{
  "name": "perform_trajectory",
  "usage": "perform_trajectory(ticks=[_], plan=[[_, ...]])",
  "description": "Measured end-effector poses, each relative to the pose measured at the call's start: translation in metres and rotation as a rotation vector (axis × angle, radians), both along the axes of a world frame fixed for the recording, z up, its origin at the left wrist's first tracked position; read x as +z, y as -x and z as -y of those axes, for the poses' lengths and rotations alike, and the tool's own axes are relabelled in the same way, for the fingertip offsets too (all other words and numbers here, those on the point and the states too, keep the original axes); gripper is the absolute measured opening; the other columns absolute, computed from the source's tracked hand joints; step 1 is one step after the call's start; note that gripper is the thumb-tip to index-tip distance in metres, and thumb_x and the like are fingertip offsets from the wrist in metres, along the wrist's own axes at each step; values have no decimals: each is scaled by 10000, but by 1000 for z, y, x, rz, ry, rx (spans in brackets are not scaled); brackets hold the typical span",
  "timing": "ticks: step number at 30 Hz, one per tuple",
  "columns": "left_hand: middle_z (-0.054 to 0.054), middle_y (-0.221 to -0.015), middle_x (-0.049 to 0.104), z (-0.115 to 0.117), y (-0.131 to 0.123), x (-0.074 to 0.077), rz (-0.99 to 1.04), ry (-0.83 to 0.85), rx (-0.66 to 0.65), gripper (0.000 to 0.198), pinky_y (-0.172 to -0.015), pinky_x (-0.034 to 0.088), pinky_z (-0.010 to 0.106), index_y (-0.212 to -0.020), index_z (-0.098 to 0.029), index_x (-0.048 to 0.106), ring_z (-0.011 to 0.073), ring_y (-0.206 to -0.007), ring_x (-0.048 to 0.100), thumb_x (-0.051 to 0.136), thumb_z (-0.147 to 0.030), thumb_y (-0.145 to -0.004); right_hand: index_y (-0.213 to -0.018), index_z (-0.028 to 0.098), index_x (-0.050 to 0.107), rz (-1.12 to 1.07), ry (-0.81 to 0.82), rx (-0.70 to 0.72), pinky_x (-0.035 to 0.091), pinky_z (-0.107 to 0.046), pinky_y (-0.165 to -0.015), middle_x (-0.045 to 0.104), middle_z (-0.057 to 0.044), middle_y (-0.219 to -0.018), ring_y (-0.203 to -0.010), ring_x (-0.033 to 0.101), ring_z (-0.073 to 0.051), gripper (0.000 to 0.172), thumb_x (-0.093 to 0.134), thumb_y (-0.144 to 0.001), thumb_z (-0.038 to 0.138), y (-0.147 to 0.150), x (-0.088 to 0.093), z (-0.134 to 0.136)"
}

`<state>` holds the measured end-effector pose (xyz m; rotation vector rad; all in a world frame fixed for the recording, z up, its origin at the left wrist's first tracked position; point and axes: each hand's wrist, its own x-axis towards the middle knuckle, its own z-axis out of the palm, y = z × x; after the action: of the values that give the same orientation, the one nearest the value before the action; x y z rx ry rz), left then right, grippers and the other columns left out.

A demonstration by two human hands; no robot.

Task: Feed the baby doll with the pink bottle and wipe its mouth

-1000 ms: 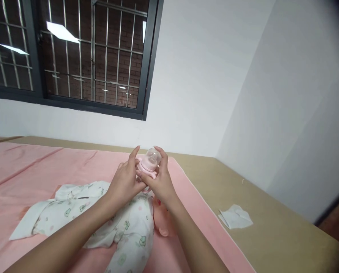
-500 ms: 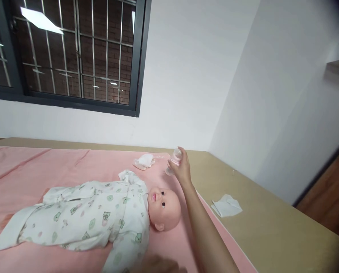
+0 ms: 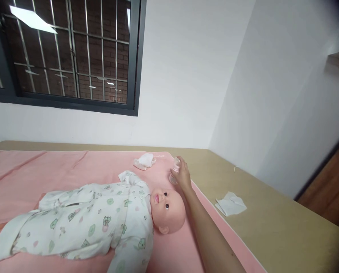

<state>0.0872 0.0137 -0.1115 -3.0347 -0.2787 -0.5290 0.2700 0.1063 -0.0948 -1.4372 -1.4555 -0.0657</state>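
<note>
At the far right corner of the pink sheet (image 3: 78,167), my right hand (image 3: 183,173) is closed around a small clear baby bottle (image 3: 174,167) with a pale pink band. The bottle looks upright and low, at or just over the sheet; I cannot tell if it touches. My right forearm passes beside the head of a baby doll (image 3: 171,216), which lies on its back with its feet to the left. The doll wears a white suit (image 3: 101,216) with green and pink prints. My left hand is out of view.
A crumpled white cloth or tissue on clear plastic (image 3: 145,161) lies left of the bottle. On the wooden surface (image 3: 271,223) at the right is a folded white cloth (image 3: 231,204). White walls and a barred window (image 3: 72,57) stand behind.
My right hand has lowered the bottle toward the sheet. My left hand, blurred at the bottom edge before, has gone out of view. The view has shifted slightly.
</note>
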Motion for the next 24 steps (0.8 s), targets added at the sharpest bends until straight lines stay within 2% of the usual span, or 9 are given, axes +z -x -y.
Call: perform_trajectory(ticks=[5,12,16,18,20,24], plan=[[64,-1110,630,-18,-17,-11,35,60,5,301,-828,548,369,-1127,-150,615,197,-951,625,530,-379,-951,-1343,224,428,-2,9,-8,483,-393,-891,551,-95,-1162,-1052,572,-250,649,609,-719,232,1,0,1],[85,-1168,606,-28,-11,-17,70,66,26,304,-842,545,383,-1165,-159,593,196,-982,614,551,-361,-942,-1333,223,431,-8,-6,-9,481,-390,-890,555,-97,-1172,-1062,566,-252,639,606,-719,247,2,0,3],[75,-1143,614,-25,-12,-16,80,44,34,302,-826,550,375,-1150,-150,600,199,-967,618,550,-364,-942,-1329,220,438,-9,-5,0,476,-393,-903,558,-95,-1163,-1057,569,-250,637,611,-718,251,2,0,2],[62,-1107,628,-14,-9,-16,88,28,37,300,-813,552,363,-1132,-145,610,197,-947,626,533,-371,-950,-1329,221,440,-11,-3,0,474,-395,-909,557,-94,-1167,-1055,571,-249,636,613,-718,252,1,-1,2],[64,-1107,632,7,-1,-18,95,9,38,294,-813,551,357,-1134,-152,612,188,-942,628,517,-368,-959,-1326,219,440,-12,-8,2,474,-396,-911,556,-96,-1179,-1061,568,-249,634,614,-717,250,0,-1,1],[76,-1196,596,74,33,-24,86,-32,25,322,-866,538,400,-1170,-156,597,226,-1022,604,553,-375,-937,-1316,217,440,-8,-34,7,481,-392,-901,558,-101,-1196,-1061,569,-247,631,618,-711,249,-1,-3,1]])
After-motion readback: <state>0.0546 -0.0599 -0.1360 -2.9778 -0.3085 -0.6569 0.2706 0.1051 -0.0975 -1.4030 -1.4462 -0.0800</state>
